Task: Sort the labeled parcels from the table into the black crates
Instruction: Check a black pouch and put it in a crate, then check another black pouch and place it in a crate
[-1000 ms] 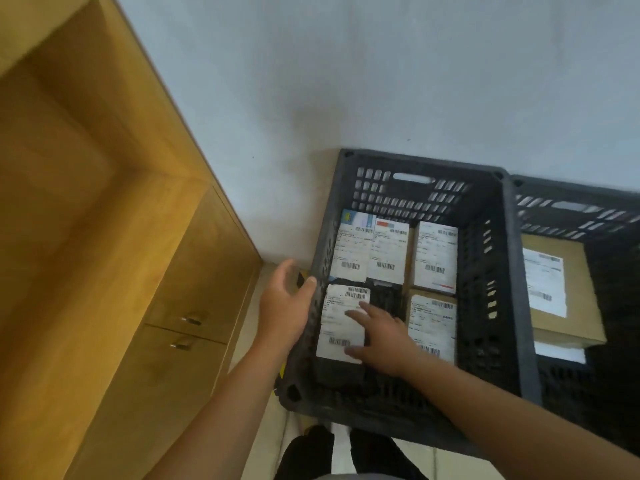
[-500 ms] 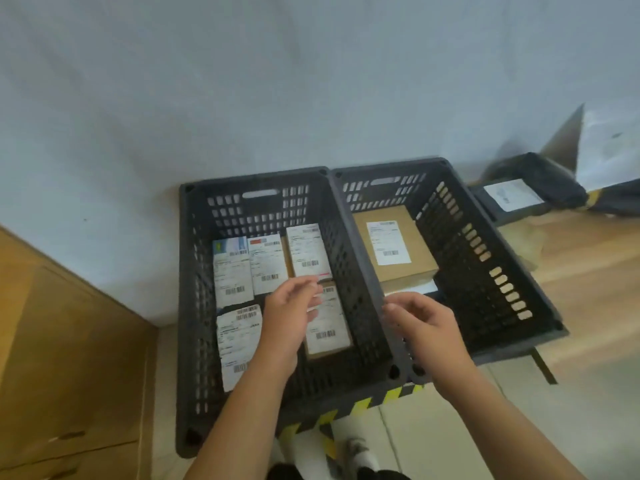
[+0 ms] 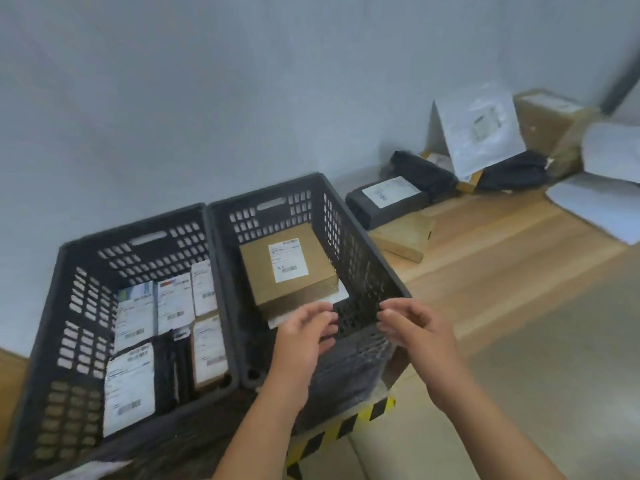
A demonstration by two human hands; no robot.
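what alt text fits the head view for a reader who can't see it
A person's empty left hand and right hand hover over the near end of the right black crate, which holds a labeled brown box. The left black crate is packed with small labeled parcels; other parcels wait on the wooden table.

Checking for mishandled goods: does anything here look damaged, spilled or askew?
Nothing looks damaged or spilled. One white mailer leans upright against the wall at the back of the table, amid a loose pile.
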